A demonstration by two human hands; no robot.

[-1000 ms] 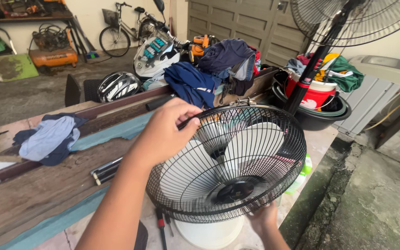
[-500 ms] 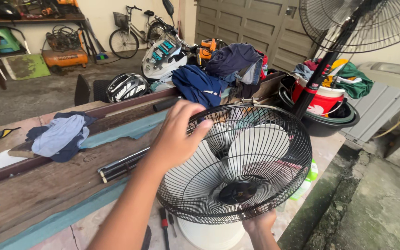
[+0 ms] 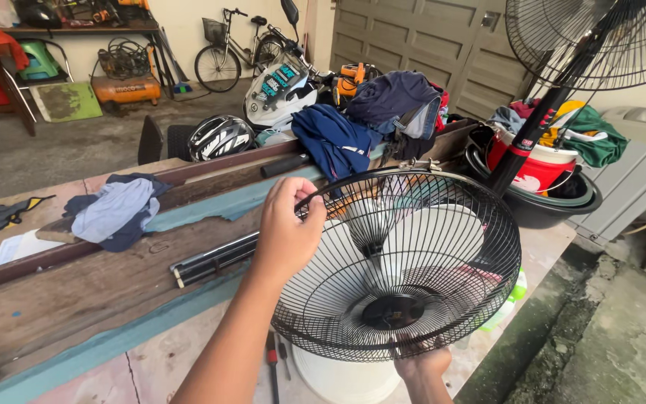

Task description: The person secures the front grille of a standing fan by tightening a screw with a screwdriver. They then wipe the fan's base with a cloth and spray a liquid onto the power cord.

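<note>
Tilted flatter now, black fan guard (image 3: 405, 269), shifted right above the white bucket (image 3: 342, 378).
Left hand (image 3: 287, 232) clamped on upper-left rim; right hand (image 3: 420, 365) pinching near edge, over wooden workbench (image 3: 76, 288).

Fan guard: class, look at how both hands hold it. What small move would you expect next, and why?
Probably lowering the black wire fan guard onto the white fan body beneath it. The left hand grips its upper-left rim and the right hand its lower edge, so the guard is tilted above the body, with white blades visible through the wires.
</note>
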